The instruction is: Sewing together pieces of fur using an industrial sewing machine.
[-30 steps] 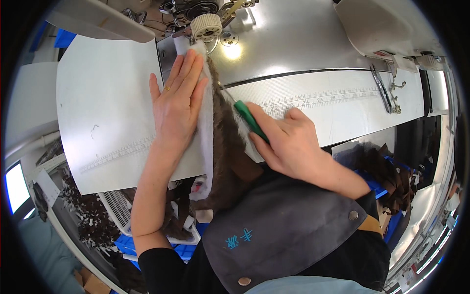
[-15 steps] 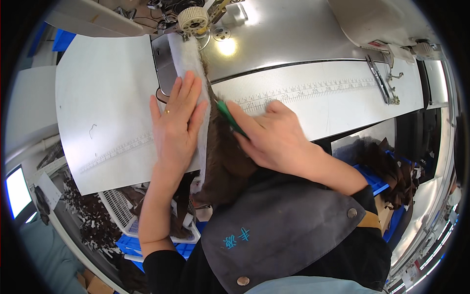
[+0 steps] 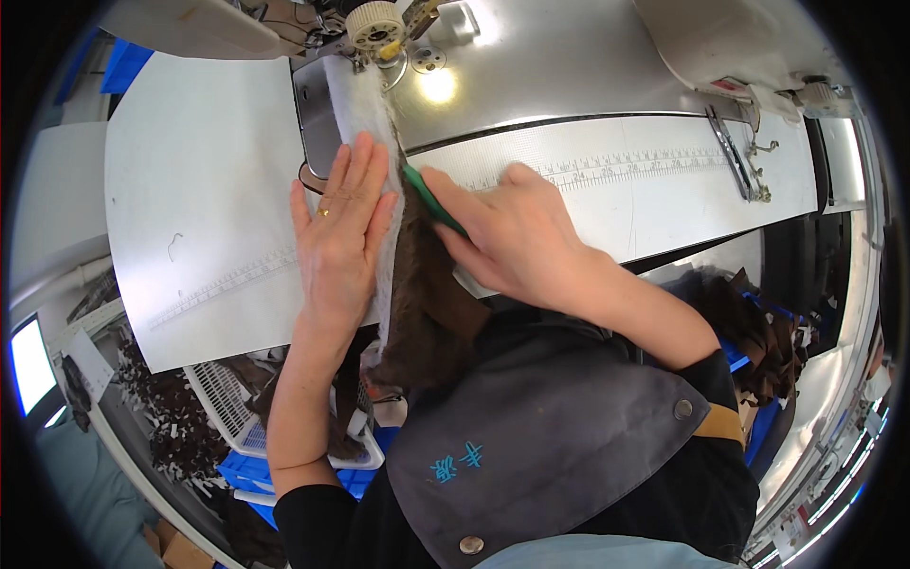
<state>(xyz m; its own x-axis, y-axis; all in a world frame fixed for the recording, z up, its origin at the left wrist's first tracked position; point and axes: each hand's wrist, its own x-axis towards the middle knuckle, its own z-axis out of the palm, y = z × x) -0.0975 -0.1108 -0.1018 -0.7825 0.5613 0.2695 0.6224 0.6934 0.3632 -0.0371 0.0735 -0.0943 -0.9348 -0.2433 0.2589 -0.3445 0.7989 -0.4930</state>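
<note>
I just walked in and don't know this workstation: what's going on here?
A person's left hand lies flat on a strip of fluffy white material, with brown furry fabric along its right side. The right hand grips a slim green-handled tool by the brown fabric's edge; its tip is unclear. The strip's far end lies at the working parts of a cream-and-metal sewing machine. Silver metal tweezers lie farther right.

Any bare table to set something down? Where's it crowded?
Mostly bare: white tabletop left of the left hand, with a loose thread; also between the right hand and metal tool. Crowded: between the hands, with furry fabric and a green-handled tool.
</note>
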